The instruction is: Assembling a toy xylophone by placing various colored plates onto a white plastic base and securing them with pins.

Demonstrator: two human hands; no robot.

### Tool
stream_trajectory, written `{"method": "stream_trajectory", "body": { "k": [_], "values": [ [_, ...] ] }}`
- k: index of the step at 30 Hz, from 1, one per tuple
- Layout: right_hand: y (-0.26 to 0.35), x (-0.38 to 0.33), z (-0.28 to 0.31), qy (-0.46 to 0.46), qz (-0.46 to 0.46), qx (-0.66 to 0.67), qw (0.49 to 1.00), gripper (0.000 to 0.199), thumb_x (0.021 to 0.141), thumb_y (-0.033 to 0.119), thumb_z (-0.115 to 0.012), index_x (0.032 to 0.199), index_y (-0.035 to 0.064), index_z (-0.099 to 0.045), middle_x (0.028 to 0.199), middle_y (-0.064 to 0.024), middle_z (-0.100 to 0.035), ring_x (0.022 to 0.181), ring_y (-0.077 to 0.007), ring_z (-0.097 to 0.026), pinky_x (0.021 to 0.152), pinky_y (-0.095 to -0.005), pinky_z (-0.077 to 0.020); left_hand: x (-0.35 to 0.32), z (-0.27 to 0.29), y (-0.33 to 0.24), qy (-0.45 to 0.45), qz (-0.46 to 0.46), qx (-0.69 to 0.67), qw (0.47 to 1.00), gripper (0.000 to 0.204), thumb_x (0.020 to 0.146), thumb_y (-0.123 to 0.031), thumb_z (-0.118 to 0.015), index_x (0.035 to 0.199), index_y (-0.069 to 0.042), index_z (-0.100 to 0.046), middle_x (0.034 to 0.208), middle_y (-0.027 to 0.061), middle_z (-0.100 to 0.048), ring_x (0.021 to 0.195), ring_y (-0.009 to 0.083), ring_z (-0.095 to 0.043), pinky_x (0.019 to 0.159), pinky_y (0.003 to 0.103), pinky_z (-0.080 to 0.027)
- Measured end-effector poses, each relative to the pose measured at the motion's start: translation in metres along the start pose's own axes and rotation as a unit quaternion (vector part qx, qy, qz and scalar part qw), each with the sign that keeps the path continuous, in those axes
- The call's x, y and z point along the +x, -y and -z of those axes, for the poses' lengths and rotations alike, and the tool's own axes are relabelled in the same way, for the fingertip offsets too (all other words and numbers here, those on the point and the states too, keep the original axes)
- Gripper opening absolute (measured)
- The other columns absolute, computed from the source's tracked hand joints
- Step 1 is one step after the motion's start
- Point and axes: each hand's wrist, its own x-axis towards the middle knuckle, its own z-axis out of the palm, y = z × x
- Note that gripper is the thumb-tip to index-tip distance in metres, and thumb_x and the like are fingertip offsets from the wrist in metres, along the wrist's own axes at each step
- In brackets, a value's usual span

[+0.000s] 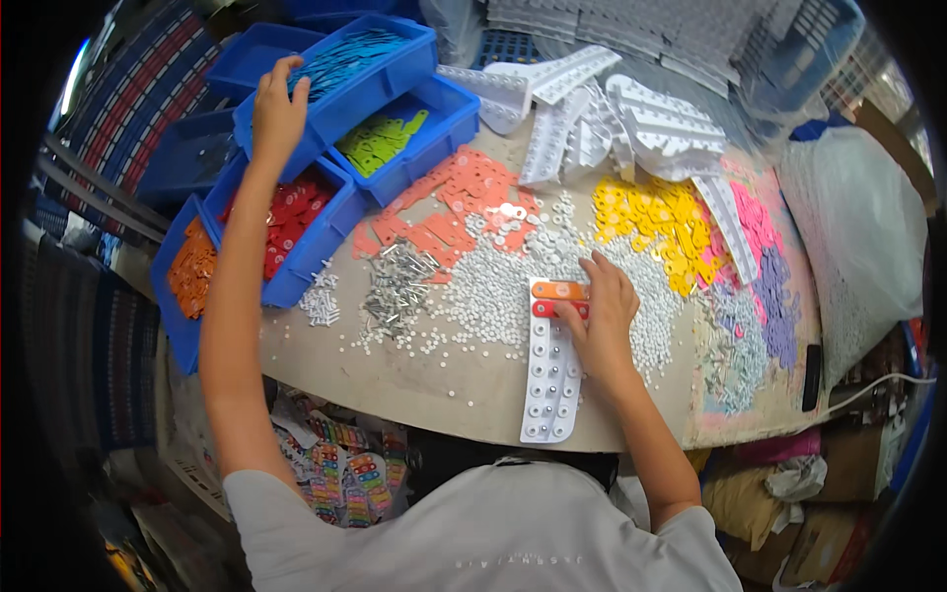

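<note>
1. We see the white studded strip (549, 387) lying on the table (444, 400) near its front edge, its long axis running almost straight away from us; an orange piece (555, 290) and a red piece (546, 309) cross its far end.
2. The right hand (604, 314) is nearer: the strip lies just left of it and extends back toward us. That hand is half open, thumb touching the red piece, with no closed grip visible.
3. The left hand (280, 113) is well apart, far and left, fingers bent and parted at the upper blue bin (380, 97) beside blue pieces (357, 61); we cannot tell whether it pinches one.
</note>
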Motion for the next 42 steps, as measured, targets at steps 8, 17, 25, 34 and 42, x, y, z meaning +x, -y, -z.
{"method": "stream_trajectory", "body": {
  "k": [8,17,25,34,42],
  "values": [
    [0.07,0.078,0.0,-0.02,0.192,0.05,0.98,0.039,0.087,0.021,-0.073,0.122,0.0064,-0.062,0.132,-0.0108,-0.057,0.125,-0.0337,-0.047,0.106,-0.0449,-0.0332,0.02,-0.024,0.11,0.384,0.227,-0.028,0.895,0.034,0.083,-0.031,-0.074,0.101,-0.002,-0.076,0.099,0.017,-0.075,0.09,0.0262,-0.071,0.08,0.04,-0.055],
    [0.109,0.264,-0.102,0.113,0.273,0.057,0.954,0.025,0.092,0.016,-0.063,0.113,0.0025,-0.067,0.11,-0.0199,-0.066,0.105,-0.0388,-0.063,0.09,-0.0443,-0.0503,0.017,-0.033,0.099,0.478,0.289,-0.166,0.813,0.029,0.076,-0.011,-0.075,0.103,-0.001,-0.078,0.088,0.0099,-0.075,0.076,0.0174,-0.07,0.066,0.035,-0.055],
    [0.127,0.365,-0.229,0.166,0.173,-0.134,0.962,0.05,0.091,0.038,-0.062,0.13,0.006,-0.061,0.129,-0.0201,-0.063,0.122,-0.0383,-0.058,0.104,-0.048,-0.0469,0.019,-0.042,0.098,0.423,0.215,-0.149,0.868,0.018,0.073,-0.007,-0.072,0.088,0.0,-0.078,0.075,0.0064,-0.072,0.067,0.0137,-0.065,0.06,0.033,-0.05],
    [0.181,0.398,-0.327,0.184,0.255,-0.094,0.945,0.057,0.092,0.042,-0.06,0.138,0.0091,-0.057,0.139,-0.0201,-0.058,0.127,-0.0412,-0.055,0.105,-0.0496,-0.0455,0.009,-0.027,0.09,0.416,0.213,-0.17,0.868,0.013,0.081,-0.012,-0.066,0.072,-0.003,-0.069,0.065,0.0007,-0.062,0.062,0.0082,-0.054,0.058,0.03,-0.044],
    [0.185,0.405,-0.369,0.268,0.325,-0.074,0.904,0.059,0.092,0.042,-0.059,0.141,0.0106,-0.055,0.142,-0.0201,-0.056,0.127,-0.043,-0.054,0.106,-0.0498,-0.0453,0.01,-0.027,0.095,0.425,0.215,-0.172,0.862,0.013,0.078,-0.012,-0.068,0.077,-0.001,-0.073,0.069,0.0081,-0.068,0.066,0.014,-0.062,0.062,0.033,-0.049]
  ]
}}
